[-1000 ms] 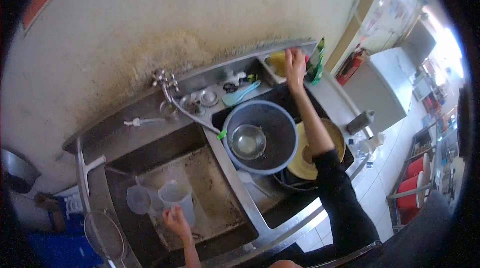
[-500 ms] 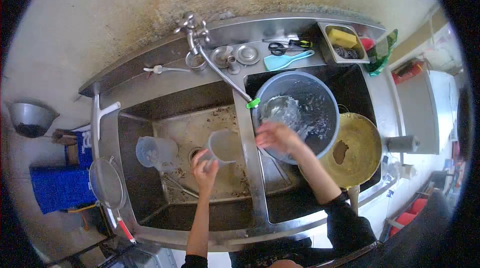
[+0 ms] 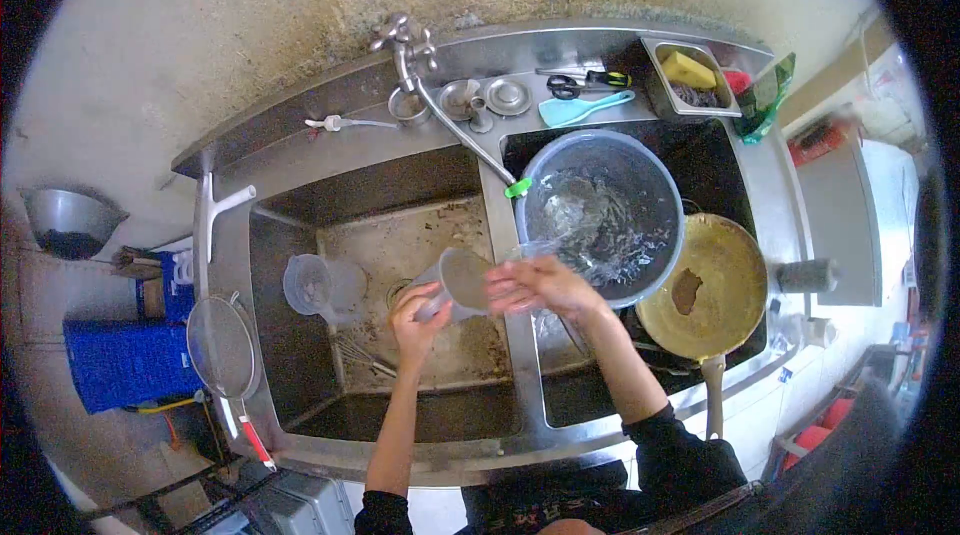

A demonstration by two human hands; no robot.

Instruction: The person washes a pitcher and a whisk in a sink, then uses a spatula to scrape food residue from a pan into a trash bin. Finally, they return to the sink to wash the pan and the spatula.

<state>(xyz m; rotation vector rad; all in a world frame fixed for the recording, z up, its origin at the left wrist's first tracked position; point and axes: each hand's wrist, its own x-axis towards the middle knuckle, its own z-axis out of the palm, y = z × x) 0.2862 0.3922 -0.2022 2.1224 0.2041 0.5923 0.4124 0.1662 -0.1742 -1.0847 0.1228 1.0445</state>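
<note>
In the left basin, my left hand (image 3: 417, 327) is wrapped round the near side of a clear plastic jug (image 3: 466, 278). My right hand (image 3: 538, 285) is stretched out, palm toward the jug's rim, between it and the grey-blue tub; its fingers look straight and hold nothing I can make out. The tub (image 3: 655, 170) has water moving in it, under the hose (image 3: 462, 138) with a green clamp. A second clear container (image 3: 310, 285) lies at the left of the basin, and a whisk (image 3: 366, 359) rests below it.
A yellowish pan (image 3: 735, 265) sits right of the tub. Behind are a light blue scraper (image 3: 585, 107), scissors (image 3: 565, 87) and a metal tray (image 3: 665, 53) with a sponge. A strainer (image 3: 221, 347) hangs over the left edge; a metal faucet (image 3: 404, 55) stands at the back.
My right hand has moved left from the tub's rim toward the jug. The jug, in my left hand, has shifted slightly right. The whole view has shifted a little.
</note>
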